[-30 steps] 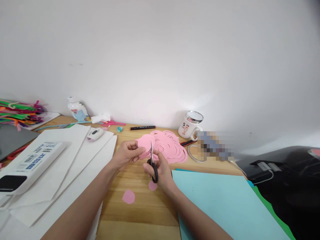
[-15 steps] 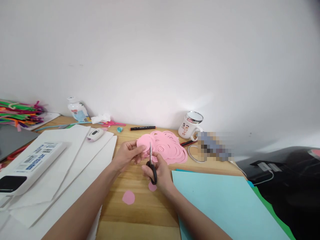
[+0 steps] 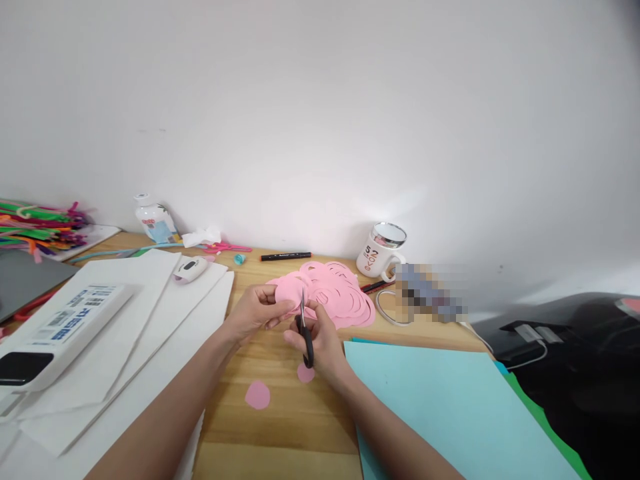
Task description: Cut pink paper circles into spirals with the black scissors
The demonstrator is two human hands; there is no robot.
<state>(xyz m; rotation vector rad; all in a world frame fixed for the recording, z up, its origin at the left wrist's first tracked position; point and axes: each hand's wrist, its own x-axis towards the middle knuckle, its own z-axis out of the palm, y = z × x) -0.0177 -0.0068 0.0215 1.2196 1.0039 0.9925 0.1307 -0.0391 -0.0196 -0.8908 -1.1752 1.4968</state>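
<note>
My left hand [image 3: 257, 309] pinches a rounded piece of pink paper [image 3: 289, 291] between thumb and fingers. Black-handled scissors [image 3: 306, 343] are in my right hand [image 3: 323, 340], its fingers wrapped round the handles. Their blades point away from me and meet the right edge of the pink piece. Just behind both hands lies a heap of pink paper cutouts [image 3: 345, 300] with curved slits and rings. Two small pink paper pieces lie nearer to me: a petal-like one [image 3: 257, 395] and a smaller one [image 3: 306, 373] below the scissors.
White sheets [image 3: 200, 333] and a white labelled device [image 3: 75, 327] lie at left. Light blue paper [image 3: 440, 393] covers the right side. Along the wall stand a bottle [image 3: 157, 221] and a mug [image 3: 383, 250], with a black marker [image 3: 286, 257] between them. Pipe cleaners [image 3: 40, 227] sit far left.
The pink piece has turned slightly in my left hand, and its outline looks narrower. The scissor blades have closed somewhat and shifted a little along its edge.
</note>
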